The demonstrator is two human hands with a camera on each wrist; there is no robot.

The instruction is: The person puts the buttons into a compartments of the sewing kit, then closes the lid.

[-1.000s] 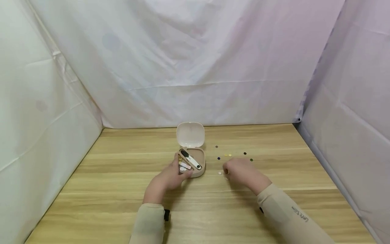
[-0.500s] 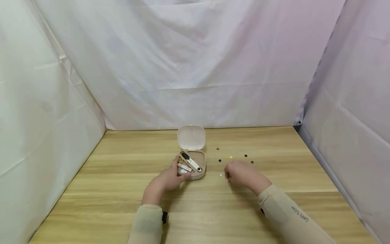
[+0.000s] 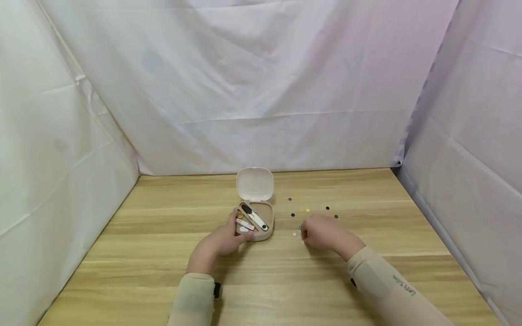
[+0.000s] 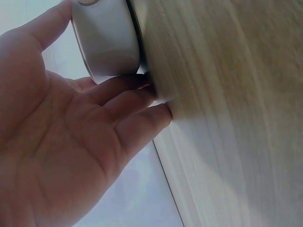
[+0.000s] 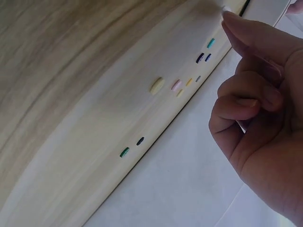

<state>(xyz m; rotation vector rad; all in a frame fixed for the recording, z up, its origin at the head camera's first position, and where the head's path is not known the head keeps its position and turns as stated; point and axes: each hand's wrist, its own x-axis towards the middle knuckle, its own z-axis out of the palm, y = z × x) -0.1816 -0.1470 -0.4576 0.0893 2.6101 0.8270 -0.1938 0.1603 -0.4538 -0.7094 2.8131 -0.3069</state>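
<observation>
A small beige sewing box, its lid raised, stands on the table. My left hand holds its front left corner, thumb at the front and fingers along the side. Inside lie a white tool with a black end, a gold ring-shaped piece, a pink-and-white strip and white discs. Right of the box, my right hand is down at the tabletop. Its thumb and forefinger pinch a white button; the other fingers are curled.
Loose buttons lie around the right hand: a white one, a teal one, a dark blue one, a grey one, yellow ones, a black one and a green one. White cloth surrounds the table.
The right hand has shifted very slightly at the tabletop, and the teal button now shows beside its fingers. The left hand keeps its hold on the box. The head view has shifted a little.
</observation>
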